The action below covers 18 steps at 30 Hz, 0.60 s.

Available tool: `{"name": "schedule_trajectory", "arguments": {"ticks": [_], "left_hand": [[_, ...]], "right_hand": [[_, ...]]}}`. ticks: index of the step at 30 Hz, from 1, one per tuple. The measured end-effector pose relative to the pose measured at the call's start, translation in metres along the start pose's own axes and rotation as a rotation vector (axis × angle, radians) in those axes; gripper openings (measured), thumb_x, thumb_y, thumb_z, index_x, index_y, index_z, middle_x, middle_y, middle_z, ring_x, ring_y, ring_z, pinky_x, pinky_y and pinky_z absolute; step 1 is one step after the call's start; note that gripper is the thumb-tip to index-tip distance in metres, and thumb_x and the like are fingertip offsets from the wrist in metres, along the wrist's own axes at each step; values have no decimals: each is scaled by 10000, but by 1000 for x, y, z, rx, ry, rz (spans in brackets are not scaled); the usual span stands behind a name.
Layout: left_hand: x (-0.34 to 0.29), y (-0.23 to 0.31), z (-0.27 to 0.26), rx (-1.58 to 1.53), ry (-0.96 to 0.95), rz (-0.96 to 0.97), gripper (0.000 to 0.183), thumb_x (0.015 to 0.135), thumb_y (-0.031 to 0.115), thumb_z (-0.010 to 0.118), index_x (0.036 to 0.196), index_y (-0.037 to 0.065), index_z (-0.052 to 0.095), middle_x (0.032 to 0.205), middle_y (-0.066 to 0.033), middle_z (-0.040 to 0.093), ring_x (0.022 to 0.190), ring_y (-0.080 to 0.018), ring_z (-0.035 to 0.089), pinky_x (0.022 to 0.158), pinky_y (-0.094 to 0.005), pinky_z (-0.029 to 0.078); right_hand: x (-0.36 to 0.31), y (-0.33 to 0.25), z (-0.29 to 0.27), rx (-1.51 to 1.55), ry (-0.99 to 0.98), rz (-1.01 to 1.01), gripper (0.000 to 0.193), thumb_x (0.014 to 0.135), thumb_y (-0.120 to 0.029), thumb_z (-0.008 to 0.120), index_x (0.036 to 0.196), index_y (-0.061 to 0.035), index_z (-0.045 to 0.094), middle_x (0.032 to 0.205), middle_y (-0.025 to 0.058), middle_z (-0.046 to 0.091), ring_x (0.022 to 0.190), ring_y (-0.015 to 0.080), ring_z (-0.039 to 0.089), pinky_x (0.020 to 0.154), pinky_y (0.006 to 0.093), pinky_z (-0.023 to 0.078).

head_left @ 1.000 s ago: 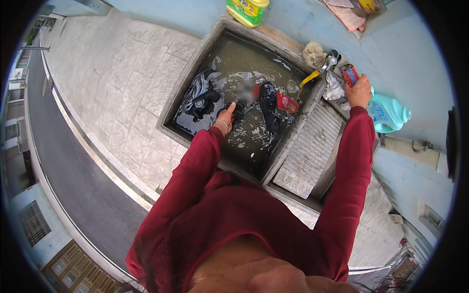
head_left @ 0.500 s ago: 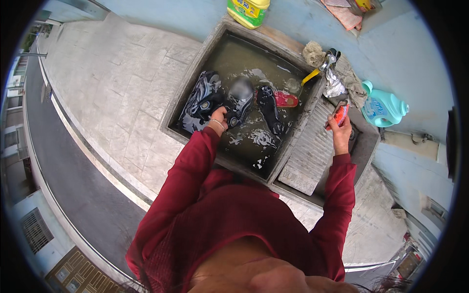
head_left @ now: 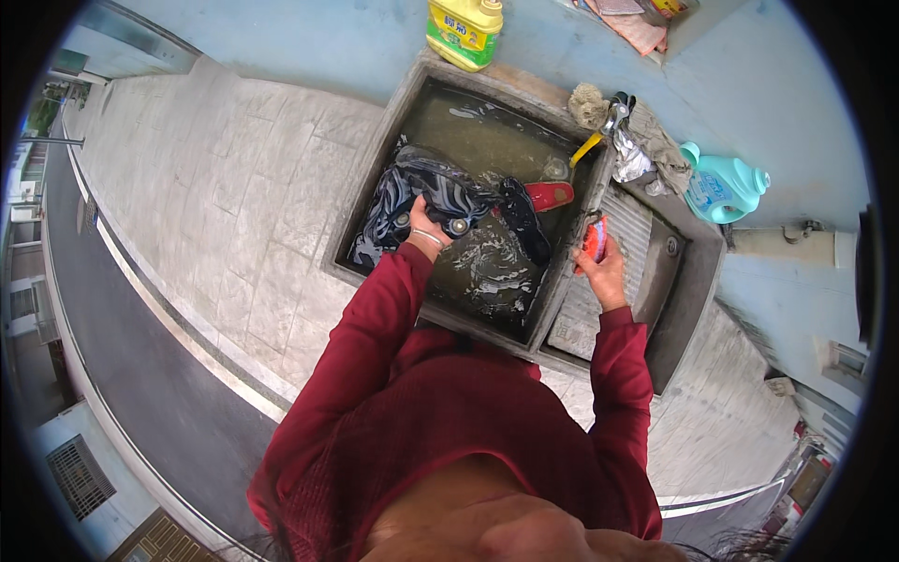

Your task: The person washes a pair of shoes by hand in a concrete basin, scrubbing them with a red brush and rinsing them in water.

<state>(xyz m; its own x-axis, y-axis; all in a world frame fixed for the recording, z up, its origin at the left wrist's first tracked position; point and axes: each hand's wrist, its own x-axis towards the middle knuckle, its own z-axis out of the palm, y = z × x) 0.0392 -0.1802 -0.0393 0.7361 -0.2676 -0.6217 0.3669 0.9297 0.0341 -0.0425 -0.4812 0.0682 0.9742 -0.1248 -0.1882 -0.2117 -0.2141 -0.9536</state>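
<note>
My left hand (head_left: 426, 223) is closed on a dark cloth with a grey wavy pattern (head_left: 429, 178) and round metal eyelets. Part of that cloth lies in the murky water of the stone sink basin (head_left: 348, 225); part bulges above the surface. Over the ribbed washboard (head_left: 588, 304), my right hand (head_left: 604, 272) grips a small orange-red object (head_left: 596, 239) whose kind I cannot make out. Right of the patterned cloth is a crumpled black piece (head_left: 526, 220), partly in the water. Beside it rests a flat red piece (head_left: 550, 196).
A yellow tap (head_left: 587, 148) reaches over the basin's far right corner, near a beige scrubber (head_left: 588, 105) and a grey rag (head_left: 660, 140). A yellow-green jug (head_left: 465, 36) stands on the back rim. A turquoise bottle (head_left: 727, 187) is at the right.
The patterned cloth has been drawn up and spread wider above the water. My right hand has moved left over the washboard, still holding the orange-red object. My view has shifted slightly.
</note>
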Motion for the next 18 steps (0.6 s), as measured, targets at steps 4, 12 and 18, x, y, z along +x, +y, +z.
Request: {"name": "schedule_trajectory", "arguments": {"ticks": [4,12,18], "left_hand": [[-5,0,19,-38,-115,-56,442,761,354,428,1035,41,578,1114,-143,562,1049,-333,506,949,-487,354],[-1,8,36,43,-313,-190,546,804,437,378,1166,51,512,1208,-177,490,1123,-370,442,982,-527,298],[0,-1,32,133,-352,-235,530,792,397,410,1173,39,500,1223,-168,480,1147,-366,420,1007,-502,274]], "right_hand": [[-10,-5,18,122,-5,75,317,719,-95,706,934,-9,490,731,25,537,536,87,495,477,233,433],[-29,-2,34,68,33,62,349,721,-80,700,969,6,468,711,35,543,515,96,502,451,243,425],[-48,7,30,69,112,130,347,730,-183,712,927,6,497,688,45,553,507,98,505,452,247,427]]}}
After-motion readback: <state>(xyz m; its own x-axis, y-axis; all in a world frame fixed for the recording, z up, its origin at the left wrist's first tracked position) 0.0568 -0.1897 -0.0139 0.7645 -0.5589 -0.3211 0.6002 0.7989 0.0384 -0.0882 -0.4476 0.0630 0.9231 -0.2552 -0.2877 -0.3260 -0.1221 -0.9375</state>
